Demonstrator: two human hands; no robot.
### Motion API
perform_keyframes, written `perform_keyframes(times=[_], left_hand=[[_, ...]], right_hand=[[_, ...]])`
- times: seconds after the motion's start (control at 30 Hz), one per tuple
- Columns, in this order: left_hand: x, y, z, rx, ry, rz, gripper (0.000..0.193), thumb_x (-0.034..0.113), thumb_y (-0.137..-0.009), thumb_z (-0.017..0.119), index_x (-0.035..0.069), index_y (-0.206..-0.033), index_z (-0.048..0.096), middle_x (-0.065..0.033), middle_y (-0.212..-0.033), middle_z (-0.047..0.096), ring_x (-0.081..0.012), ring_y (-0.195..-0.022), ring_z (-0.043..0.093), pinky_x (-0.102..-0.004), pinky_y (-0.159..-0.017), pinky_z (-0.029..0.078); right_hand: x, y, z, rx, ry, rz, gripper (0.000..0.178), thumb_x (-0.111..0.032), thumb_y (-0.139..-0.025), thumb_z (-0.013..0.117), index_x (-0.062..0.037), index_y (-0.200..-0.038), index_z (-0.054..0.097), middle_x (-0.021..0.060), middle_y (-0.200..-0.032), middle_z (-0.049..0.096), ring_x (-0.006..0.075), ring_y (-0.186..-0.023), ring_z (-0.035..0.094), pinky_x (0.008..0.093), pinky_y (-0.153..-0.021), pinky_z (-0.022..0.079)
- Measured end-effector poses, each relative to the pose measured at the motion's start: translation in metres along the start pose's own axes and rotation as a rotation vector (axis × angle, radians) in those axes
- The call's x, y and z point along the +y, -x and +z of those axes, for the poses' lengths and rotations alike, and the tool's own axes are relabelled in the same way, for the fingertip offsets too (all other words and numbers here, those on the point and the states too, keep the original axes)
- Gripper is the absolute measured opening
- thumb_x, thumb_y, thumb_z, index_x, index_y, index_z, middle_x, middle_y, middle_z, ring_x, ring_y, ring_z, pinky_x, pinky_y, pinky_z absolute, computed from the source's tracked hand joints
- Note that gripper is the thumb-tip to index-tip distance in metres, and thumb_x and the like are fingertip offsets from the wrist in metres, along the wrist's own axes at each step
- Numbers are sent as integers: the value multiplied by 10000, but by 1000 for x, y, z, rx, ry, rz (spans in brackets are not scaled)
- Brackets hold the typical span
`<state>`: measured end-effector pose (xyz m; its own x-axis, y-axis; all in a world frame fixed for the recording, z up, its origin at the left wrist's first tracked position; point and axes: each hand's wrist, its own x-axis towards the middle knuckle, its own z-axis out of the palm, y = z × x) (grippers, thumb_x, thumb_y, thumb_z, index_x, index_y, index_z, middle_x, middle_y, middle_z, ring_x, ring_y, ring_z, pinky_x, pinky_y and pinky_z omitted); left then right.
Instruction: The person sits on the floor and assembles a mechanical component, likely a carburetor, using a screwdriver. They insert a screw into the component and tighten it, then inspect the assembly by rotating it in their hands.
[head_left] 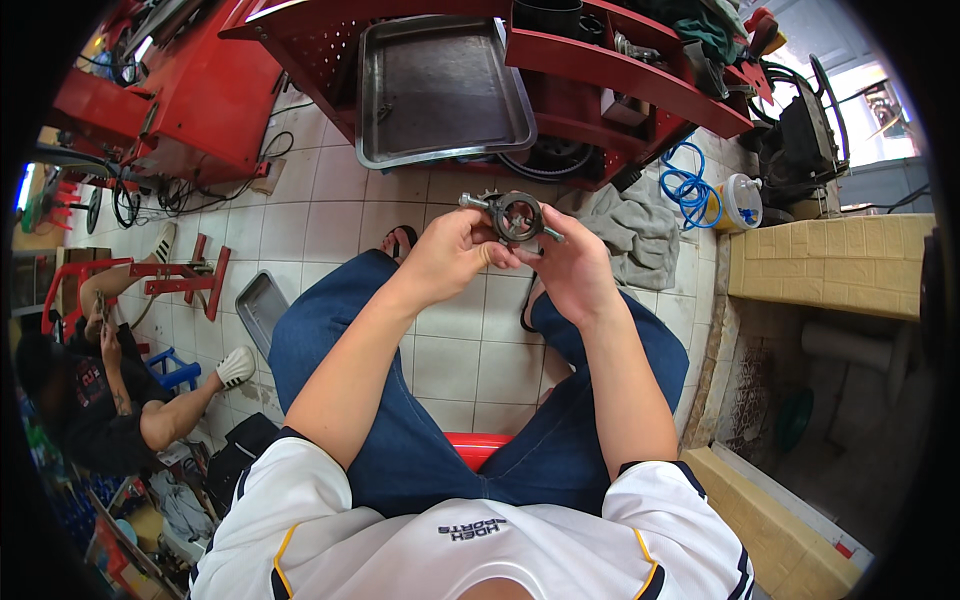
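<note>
Between my knees, over the tiled floor, I hold up a dark ring-shaped metal part (502, 221). A silver bolt (474, 202) juts from its left side, and a shorter metal stub (552, 234) shows at its right. My left hand (450, 256) grips the part from the left, thumb and fingers closed along its lower edge. From the right, my right hand (583, 268) pinches it, its fingers partly behind the ring. Small metal pieces seem to sit inside the opening, too small to name. The ring hides some of my fingertips.
Ahead, a metal tray (440, 95) rests on a red tool cart (625, 65). A grey cloth (640, 240), blue hose (688, 190) and white-lidded bucket (741, 202) lie right. At left are a smaller tray (263, 310), a red stand (190, 280) and a seated person (95, 400).
</note>
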<state>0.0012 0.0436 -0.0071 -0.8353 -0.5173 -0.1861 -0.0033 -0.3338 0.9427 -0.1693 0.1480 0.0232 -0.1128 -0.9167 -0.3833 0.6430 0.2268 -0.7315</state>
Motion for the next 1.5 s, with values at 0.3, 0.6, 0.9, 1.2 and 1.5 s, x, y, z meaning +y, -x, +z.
perform_keyframes(times=[0.3, 0.6, 0.9, 1.2, 1.5], left_hand=[[4, 0, 0, -14, -35, 170, 513, 409, -1046, 595, -58, -1256, 561, -131, -1130, 683, -206, -1052, 691, -343, -926, 559], [-3, -2, -1, 10, -34, 115, 493, 430, -1089, 487, -24, -1254, 587, -122, -1163, 668, -205, -1037, 668, -367, -932, 547], [-1, -3, -3, 40, -32, 87, 381, 274, -1062, 566, -36, -1283, 593, -115, -1184, 664, -185, -1030, 662, -350, -948, 539], [-3, 0, 5, -42, 67, 143, 346, 44, -963, 695, -76, -1265, 576, -117, -1173, 672, -188, -1088, 667, -334, -954, 543], [3, 2, 5, 90, -160, 102, 184, -57, -947, 614, -78, -1126, 652, -111, -1010, 732, -171, -961, 718, -302, -876, 576]], right_hand=[[12, -11, -11, 72, 393, -339, 286, -241, -991, 643, -14, -1151, 714, 92, -1440, 545, 218, -1312, 510, 386, -1118, 361], [15, -11, -8, 73, 133, -238, 303, -235, -988, 668, 14, -1148, 735, 117, -1462, 517, 215, -1301, 524, 374, -1107, 380], [17, -11, -10, 76, 263, -312, 291, -239, -979, 676, -11, -1146, 746, 125, -1485, 494, 217, -1300, 523, 380, -1086, 388], [7, -6, -11, -14, 87, -277, 346, -259, -982, 610, 16, -1159, 726, 118, -1508, 483, 208, -1284, 524, 370, -1075, 381], [9, -9, -11, -117, 28, -233, 385, -310, -987, 587, 17, -1130, 730, 124, -1501, 482, 207, -1258, 539, 377, -1072, 385]])
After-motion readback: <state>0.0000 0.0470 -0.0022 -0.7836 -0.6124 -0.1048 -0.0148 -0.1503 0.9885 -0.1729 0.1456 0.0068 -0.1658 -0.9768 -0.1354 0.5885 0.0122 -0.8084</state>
